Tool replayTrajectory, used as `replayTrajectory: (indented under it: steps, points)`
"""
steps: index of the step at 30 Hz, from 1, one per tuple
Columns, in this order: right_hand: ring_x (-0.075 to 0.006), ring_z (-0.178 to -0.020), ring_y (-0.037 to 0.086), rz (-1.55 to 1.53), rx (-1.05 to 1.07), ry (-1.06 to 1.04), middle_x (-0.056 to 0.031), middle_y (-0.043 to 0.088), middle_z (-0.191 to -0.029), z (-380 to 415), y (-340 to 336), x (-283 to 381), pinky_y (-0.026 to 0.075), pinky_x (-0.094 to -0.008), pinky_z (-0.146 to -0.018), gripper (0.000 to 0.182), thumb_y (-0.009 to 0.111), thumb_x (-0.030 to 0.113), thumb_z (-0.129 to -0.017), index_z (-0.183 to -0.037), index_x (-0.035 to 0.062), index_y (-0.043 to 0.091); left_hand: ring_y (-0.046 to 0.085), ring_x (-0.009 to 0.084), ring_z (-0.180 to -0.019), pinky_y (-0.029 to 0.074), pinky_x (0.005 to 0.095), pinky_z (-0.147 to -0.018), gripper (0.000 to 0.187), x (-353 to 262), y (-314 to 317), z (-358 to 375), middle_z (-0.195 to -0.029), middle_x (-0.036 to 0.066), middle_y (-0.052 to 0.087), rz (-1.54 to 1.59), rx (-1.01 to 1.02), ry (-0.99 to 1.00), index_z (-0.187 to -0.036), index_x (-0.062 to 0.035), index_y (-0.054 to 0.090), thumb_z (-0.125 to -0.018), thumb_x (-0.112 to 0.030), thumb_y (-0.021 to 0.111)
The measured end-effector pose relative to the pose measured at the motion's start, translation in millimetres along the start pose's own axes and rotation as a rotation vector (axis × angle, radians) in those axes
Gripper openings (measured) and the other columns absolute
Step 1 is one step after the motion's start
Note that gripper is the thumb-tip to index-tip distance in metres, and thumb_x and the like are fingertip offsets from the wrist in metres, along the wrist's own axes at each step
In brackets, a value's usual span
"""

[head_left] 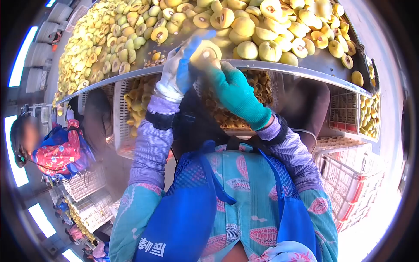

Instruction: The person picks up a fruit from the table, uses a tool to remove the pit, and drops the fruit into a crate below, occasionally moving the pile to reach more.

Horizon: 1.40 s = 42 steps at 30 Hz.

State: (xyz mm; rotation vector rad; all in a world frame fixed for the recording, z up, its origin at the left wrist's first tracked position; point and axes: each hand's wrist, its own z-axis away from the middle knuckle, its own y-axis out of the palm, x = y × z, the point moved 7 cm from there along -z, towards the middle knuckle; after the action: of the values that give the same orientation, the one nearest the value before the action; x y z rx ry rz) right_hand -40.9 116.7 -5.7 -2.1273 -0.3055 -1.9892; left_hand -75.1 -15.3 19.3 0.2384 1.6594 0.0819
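My left hand (181, 65), in a white and blue glove, is closed around a pale yellow peach half (207, 53) just over the table's near edge. The cut face of the fruit points toward my other side and is blurred. My right hand (235, 89), in a green knitted glove, has its fingers bent against the fruit's lower right side. Whatever sits between those fingers is hidden by blur. Beyond both hands, many halved and whole yellow-green peaches (243, 27) cover the metal table (146, 47). A few loose pits (156, 56) lie near my left hand.
The table's metal rim (301, 66) runs across in front of me. Below it stand crates of fruit pieces (257, 89), close to my knees. White and red plastic crates (347, 174) stack at the right. Another person (61, 148) sits at the left, near more crates (87, 185).
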Motion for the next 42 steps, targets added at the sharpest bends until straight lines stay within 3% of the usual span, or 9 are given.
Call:
replayTrajectory:
  steps: [2,6,9,12,18,22,23,26,42]
  points:
    - [-0.0162,-0.055,0.055,-0.155,0.037,0.244,-0.0079,0.056,-0.065,7,4,2,0.044,-0.0315,-0.049,0.040,0.051,0.039,-0.101,-0.086,0.0022,0.056,0.065,0.0186,-0.099,0.051,0.0297,-0.088,0.040,-11,11,-1,-0.113,0.011,0.067,-0.477,0.094,0.213,-0.127,0.0023,0.058,-0.102,-0.027,0.047]
    - [-0.0099,-0.050,0.051,-0.275,0.026,0.448,-0.0017,0.055,-0.065,20,3,13,0.041,-0.0267,-0.042,0.037,0.050,0.039,-0.101,-0.086,0.0055,0.056,0.065,0.0175,-0.093,0.052,0.0294,-0.083,0.031,11,16,5,-0.109,0.010,0.068,0.062,0.015,-0.084,-0.122,0.0000,0.061,-0.101,-0.020,0.050]
    - [-0.0123,-0.050,0.052,-0.316,-0.017,0.395,-0.0030,0.054,-0.064,9,-4,-10,0.042,-0.0297,-0.043,0.035,0.052,0.037,-0.101,-0.089,0.0051,0.057,0.064,0.0149,-0.091,0.052,0.0279,-0.083,0.030,15,4,12,-0.108,0.008,0.068,-0.125,-0.079,-0.127,-0.122,0.0012,0.061,-0.098,-0.017,0.056]
    - [-0.0141,-0.054,0.054,-0.143,-0.228,-0.140,-0.0057,0.053,-0.063,-13,-17,-4,0.043,-0.0320,-0.049,0.032,0.053,0.035,-0.100,-0.093,0.0044,0.059,0.063,0.0133,-0.091,0.051,0.0263,-0.083,0.035,3,-4,19,-0.107,0.007,0.067,-0.334,-0.107,-0.019,-0.125,0.0017,0.059,-0.095,-0.016,0.062]
    - [-0.0150,-0.056,0.053,-0.008,-0.039,0.178,-0.0090,0.054,-0.064,25,3,-3,0.043,-0.0332,-0.053,0.034,0.054,0.033,-0.100,-0.086,0.0021,0.059,0.065,0.0162,-0.093,0.052,0.0271,-0.084,0.040,15,2,25,-0.112,0.011,0.067,0.093,-0.068,-0.141,-0.125,0.0025,0.058,-0.100,-0.029,0.053]
    - [-0.0124,-0.052,0.050,-0.125,0.002,0.288,-0.0057,0.054,-0.064,24,3,-6,0.041,-0.0304,-0.048,0.038,0.053,0.037,-0.100,-0.086,0.0027,0.059,0.066,0.0160,-0.091,0.053,0.0264,-0.079,0.042,12,15,31,-0.106,0.013,0.068,-0.081,-0.147,-0.054,-0.121,0.0062,0.057,-0.103,-0.029,0.045]
    - [-0.0120,-0.051,0.050,-0.175,0.032,0.374,-0.0048,0.054,-0.064,26,5,-5,0.041,-0.0298,-0.047,0.038,0.053,0.038,-0.100,-0.086,0.0029,0.059,0.066,0.0196,-0.084,0.055,0.0299,-0.074,0.034,-7,18,28,-0.097,0.013,0.067,-0.659,-0.060,0.321,-0.117,0.0048,0.058,-0.100,-0.024,0.050]
    - [-0.0108,-0.049,0.049,-0.129,-0.002,0.359,-0.0029,0.053,-0.062,27,5,-4,0.039,-0.0277,-0.045,0.039,0.053,0.040,-0.100,-0.086,0.0043,0.058,0.064,0.0203,-0.074,0.055,0.0320,-0.066,0.020,33,14,23,-0.087,0.012,0.065,0.291,-0.205,-0.149,-0.107,0.0004,0.059,-0.096,-0.017,0.059]
    - [-0.0078,-0.044,0.044,-0.591,0.243,0.589,0.0011,0.050,-0.063,44,22,-20,0.032,-0.0225,-0.037,0.046,0.045,0.055,-0.099,-0.087,0.0110,0.054,0.063,0.0174,-0.067,0.053,0.0301,-0.059,0.021,34,14,22,-0.084,0.010,0.066,0.208,-0.192,-0.257,-0.101,-0.0018,0.064,-0.095,-0.022,0.063]
